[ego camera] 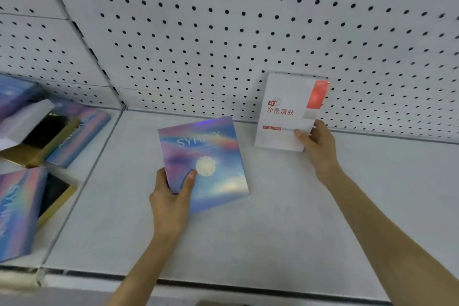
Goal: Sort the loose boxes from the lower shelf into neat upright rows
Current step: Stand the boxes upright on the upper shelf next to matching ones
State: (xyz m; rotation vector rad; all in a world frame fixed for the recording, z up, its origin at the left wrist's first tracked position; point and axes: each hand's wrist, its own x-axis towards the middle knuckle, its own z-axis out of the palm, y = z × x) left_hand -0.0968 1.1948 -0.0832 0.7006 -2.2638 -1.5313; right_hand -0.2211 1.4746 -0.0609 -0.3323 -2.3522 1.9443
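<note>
Setting: We looked down into a white metal shelf (273, 226) backed by a white pegboard panel (223, 32) dotted with rows of dark holes.
Surface: The shelf floor was plain pale grey-white and matte, with a dark strip (248, 287) running along its front edge.
Divider: A thin raised seam (82, 186) ran from front to back and split the shelf into a left bay and a wider right bay.
Left hand: Our left hand (171, 196) reached up from below in the right bay, its fingers (160, 179) curled behind the iridescent box (206, 164) and the thumb pressed on its front.
Iridescent box: It was flat, blue, pink and purple, with a pale moon disc printed on it. It was tilted, top corner toward the panel, near the middle of the shelf; we could not tell whether its lower edge touched the surface.
Right hand: Our right hand (320, 149) pinched the lower right corner of the white box (285, 117), thumb on the face and the rest wrapped behind.
White box: It stood upright at the back of the right bay, just in front of the pegboard, with red lettering and a red band at its upper right.
Left bay: A heap of boxes (37, 144) lay jumbled there, several iridescent ones and dark ones with gold edges, lying flat or askew.
</note>
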